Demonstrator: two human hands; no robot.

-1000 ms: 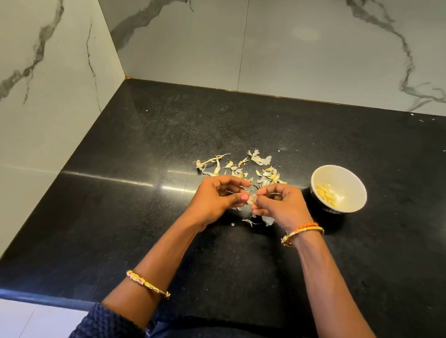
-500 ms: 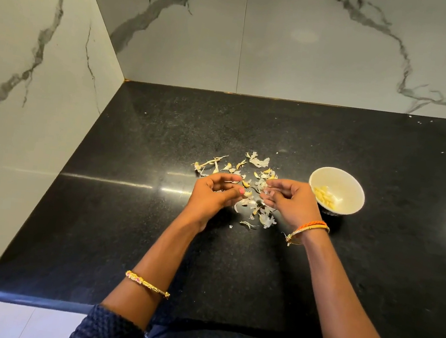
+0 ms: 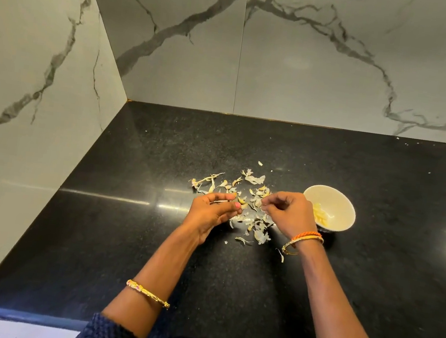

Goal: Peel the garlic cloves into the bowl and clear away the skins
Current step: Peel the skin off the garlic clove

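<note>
Many papery, curled garlic skins point(image 3: 252, 214) beside round glossy bowl point(image 3: 343, 209).

no readable text, labels, numbers

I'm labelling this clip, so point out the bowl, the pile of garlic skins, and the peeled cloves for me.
bowl point(image 3: 338, 194): head view, on its far inner wall.
pile of garlic skins point(image 3: 254, 179): head view, on a pale skin at the pile's far edge.
peeled cloves point(image 3: 320, 215): head view, on the yellowish cloves inside the bowl.

Glossy black stone counter point(image 3: 112, 239), papery skins point(image 3: 254, 223), bowl point(image 3: 347, 212) perhaps glazed ceramic
</note>
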